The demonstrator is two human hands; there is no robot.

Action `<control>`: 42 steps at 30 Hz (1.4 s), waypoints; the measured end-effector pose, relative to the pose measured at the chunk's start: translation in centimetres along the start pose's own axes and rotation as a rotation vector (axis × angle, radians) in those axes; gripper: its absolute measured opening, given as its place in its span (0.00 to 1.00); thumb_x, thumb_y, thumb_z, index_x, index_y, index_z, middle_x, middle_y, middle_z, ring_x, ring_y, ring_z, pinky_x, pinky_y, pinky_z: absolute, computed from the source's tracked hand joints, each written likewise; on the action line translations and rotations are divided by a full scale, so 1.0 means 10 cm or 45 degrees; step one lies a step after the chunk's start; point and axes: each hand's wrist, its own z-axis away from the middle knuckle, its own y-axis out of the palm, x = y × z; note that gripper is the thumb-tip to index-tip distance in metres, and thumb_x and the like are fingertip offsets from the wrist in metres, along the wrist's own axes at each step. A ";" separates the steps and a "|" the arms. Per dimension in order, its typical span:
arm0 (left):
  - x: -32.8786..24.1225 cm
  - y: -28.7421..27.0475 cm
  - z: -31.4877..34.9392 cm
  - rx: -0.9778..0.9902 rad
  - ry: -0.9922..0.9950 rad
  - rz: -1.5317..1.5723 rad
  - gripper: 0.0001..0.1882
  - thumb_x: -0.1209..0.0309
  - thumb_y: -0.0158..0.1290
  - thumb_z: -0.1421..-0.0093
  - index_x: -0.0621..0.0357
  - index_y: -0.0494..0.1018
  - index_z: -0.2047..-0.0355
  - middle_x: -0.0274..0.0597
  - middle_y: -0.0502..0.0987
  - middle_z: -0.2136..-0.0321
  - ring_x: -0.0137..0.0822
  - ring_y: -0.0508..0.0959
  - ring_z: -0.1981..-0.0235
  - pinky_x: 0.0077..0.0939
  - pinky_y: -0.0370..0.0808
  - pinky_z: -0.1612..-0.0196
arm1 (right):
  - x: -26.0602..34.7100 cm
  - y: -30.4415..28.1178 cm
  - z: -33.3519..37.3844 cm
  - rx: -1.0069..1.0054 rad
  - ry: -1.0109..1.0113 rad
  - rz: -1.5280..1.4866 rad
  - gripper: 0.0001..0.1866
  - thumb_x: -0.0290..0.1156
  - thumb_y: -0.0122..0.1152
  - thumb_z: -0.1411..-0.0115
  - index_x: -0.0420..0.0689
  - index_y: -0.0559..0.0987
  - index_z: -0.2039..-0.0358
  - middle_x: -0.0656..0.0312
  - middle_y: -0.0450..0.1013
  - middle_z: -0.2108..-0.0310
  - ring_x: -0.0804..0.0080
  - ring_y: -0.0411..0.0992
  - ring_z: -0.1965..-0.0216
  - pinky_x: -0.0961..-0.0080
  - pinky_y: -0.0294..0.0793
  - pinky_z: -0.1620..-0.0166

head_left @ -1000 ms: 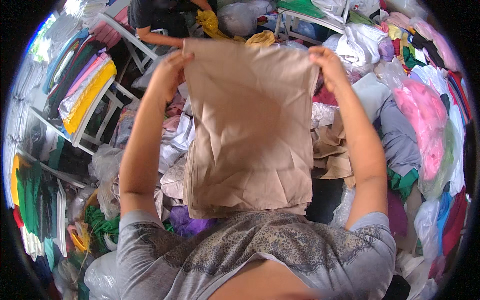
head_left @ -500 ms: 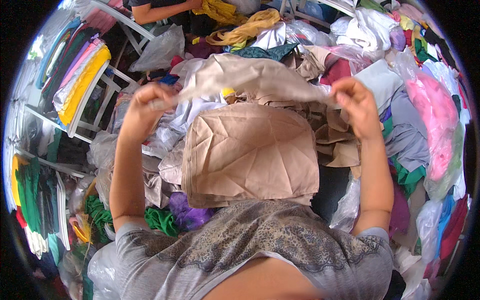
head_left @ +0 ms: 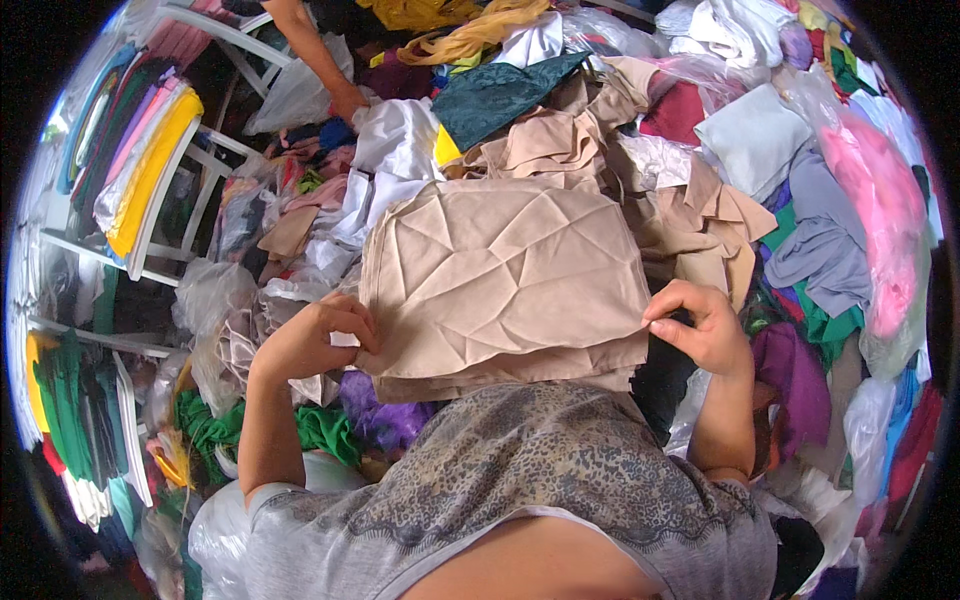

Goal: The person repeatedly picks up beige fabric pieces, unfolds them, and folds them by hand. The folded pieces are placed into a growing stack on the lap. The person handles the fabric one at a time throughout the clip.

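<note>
A creased beige cloth (head_left: 505, 270) lies spread over a stack of similar beige cloths (head_left: 500, 382) in front of my body. My left hand (head_left: 325, 338) pinches its near left corner. At the near right corner, the thumb and forefinger of my right hand (head_left: 703, 325) grip the edge. The cloth's near edge hangs a little short of the stack's edge, so the layers below show. Just beyond the stack, more crumpled beige cloths (head_left: 560, 150) are heaped, with others (head_left: 710, 225) to the right.
Another person's arm (head_left: 315, 55) reaches into the pile at upper left, touching white satin cloth (head_left: 395, 140). A dark green cloth (head_left: 505, 95) lies beyond the beige heap. White racks (head_left: 165, 225) with folded fabrics stand left. Pink cloth in plastic (head_left: 870, 210) lies right.
Both my hands came down toward my body, bringing the raised beige cloth flat onto the stack. The other person's arm moved down into the pile at upper left.
</note>
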 end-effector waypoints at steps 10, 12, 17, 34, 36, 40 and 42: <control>-0.27 0.01 -0.07 -0.044 -0.139 -0.280 0.22 0.79 0.58 0.54 0.55 0.80 0.55 0.45 0.81 0.57 0.47 0.77 0.52 0.39 0.70 0.44 | 0.04 0.13 0.03 0.250 0.054 0.161 0.10 0.27 0.67 0.43 0.39 0.81 0.61 0.56 0.80 0.65 0.64 0.79 0.60 0.69 0.76 0.55; -0.44 0.00 -0.18 -0.294 -0.038 -0.287 0.22 0.78 0.60 0.51 0.56 0.79 0.52 0.48 0.80 0.55 0.49 0.77 0.50 0.38 0.71 0.43 | -0.04 0.05 0.05 0.194 0.038 0.144 0.11 0.29 0.68 0.42 0.38 0.80 0.61 0.59 0.80 0.65 0.70 0.78 0.62 0.72 0.76 0.55; -0.68 0.40 -0.87 -0.641 0.259 -0.263 0.27 0.66 0.64 0.45 0.52 0.74 0.44 0.48 0.71 0.41 0.50 0.68 0.37 0.46 0.62 0.35 | -0.37 -0.15 0.04 -0.374 0.342 0.434 0.12 0.32 0.68 0.42 0.37 0.80 0.62 0.57 0.80 0.67 0.69 0.79 0.66 0.71 0.77 0.60; -0.38 1.17 -1.46 -0.381 0.256 -0.851 0.55 0.25 0.51 0.53 0.39 0.58 0.30 0.54 0.49 0.28 0.55 0.48 0.27 0.74 0.35 0.33 | -1.12 -0.40 -0.52 -0.525 0.442 0.271 0.10 0.30 0.66 0.39 0.40 0.80 0.58 0.60 0.80 0.63 0.73 0.78 0.64 0.73 0.76 0.59; -0.39 1.18 -1.46 -0.389 0.245 -0.870 0.55 0.25 0.51 0.53 0.38 0.58 0.30 0.54 0.50 0.28 0.55 0.48 0.27 0.73 0.35 0.33 | -1.31 -0.42 -0.82 -0.605 0.305 0.202 0.11 0.31 0.68 0.41 0.38 0.81 0.61 0.58 0.81 0.64 0.69 0.80 0.64 0.72 0.78 0.59; -0.39 1.18 -1.46 -0.413 0.261 -0.848 0.54 0.26 0.52 0.53 0.37 0.58 0.30 0.54 0.51 0.29 0.54 0.50 0.27 0.74 0.36 0.33 | -1.71 -0.44 -1.58 -0.696 0.363 -0.104 0.15 0.36 0.68 0.40 0.40 0.80 0.57 0.56 0.81 0.62 0.66 0.80 0.61 0.70 0.78 0.57; -0.39 1.18 -1.46 -0.372 0.248 -0.875 0.55 0.25 0.51 0.52 0.42 0.59 0.30 0.58 0.49 0.28 0.58 0.47 0.27 0.73 0.34 0.33 | -1.91 -0.46 -1.95 -0.777 0.433 -0.089 0.19 0.39 0.68 0.40 0.39 0.80 0.54 0.56 0.80 0.61 0.69 0.78 0.62 0.71 0.76 0.59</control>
